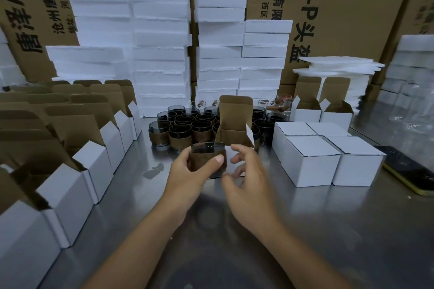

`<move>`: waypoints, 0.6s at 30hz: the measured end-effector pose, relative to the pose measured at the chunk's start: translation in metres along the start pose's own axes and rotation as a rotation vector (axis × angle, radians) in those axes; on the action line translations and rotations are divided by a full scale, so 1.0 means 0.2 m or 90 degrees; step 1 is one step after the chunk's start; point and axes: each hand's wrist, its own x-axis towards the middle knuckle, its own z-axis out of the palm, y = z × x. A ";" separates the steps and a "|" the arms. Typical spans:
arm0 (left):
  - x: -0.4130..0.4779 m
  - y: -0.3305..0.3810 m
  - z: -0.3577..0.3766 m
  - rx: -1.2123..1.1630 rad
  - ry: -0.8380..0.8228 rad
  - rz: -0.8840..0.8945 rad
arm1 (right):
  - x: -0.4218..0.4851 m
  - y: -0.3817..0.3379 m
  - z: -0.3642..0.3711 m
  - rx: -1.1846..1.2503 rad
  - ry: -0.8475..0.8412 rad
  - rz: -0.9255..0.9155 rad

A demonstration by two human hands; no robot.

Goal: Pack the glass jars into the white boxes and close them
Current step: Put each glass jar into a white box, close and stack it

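Note:
My left hand (191, 170) grips a dark glass jar (207, 159) with a brown sleeve, holding it upright just above the metal table (293, 223). My right hand (244, 178) hovers beside the jar's right side, fingers loosely spread and blurred, holding nothing. Directly behind the jar stands one open white box (234, 134) with its brown lid flap raised. Several more dark jars (185, 128) are clustered behind it. Several closed white boxes (326, 159) sit grouped at the right.
A long row of open white boxes (77, 185) lines the left edge. Two more open boxes (321, 109) stand at the back right. White foam stacks (218, 54) and brown cartons fill the back. A phone in a yellow case (411, 169) lies at the far right.

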 end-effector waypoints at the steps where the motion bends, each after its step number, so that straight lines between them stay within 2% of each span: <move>1: 0.00 0.00 0.00 -0.015 0.000 -0.005 | -0.01 0.00 0.02 0.032 -0.028 0.011; 5: -0.02 0.00 0.01 -0.062 -0.025 -0.014 | -0.03 0.00 0.06 0.082 -0.091 0.016; 8: -0.03 0.01 0.02 -0.083 -0.085 -0.011 | -0.01 0.00 0.07 0.134 -0.078 0.020; 12: -0.02 0.03 0.00 -0.201 -0.156 -0.034 | 0.01 0.00 0.05 0.214 -0.053 0.020; 18: -0.01 0.01 -0.01 -0.171 -0.124 -0.029 | 0.03 0.00 0.04 0.240 -0.056 0.043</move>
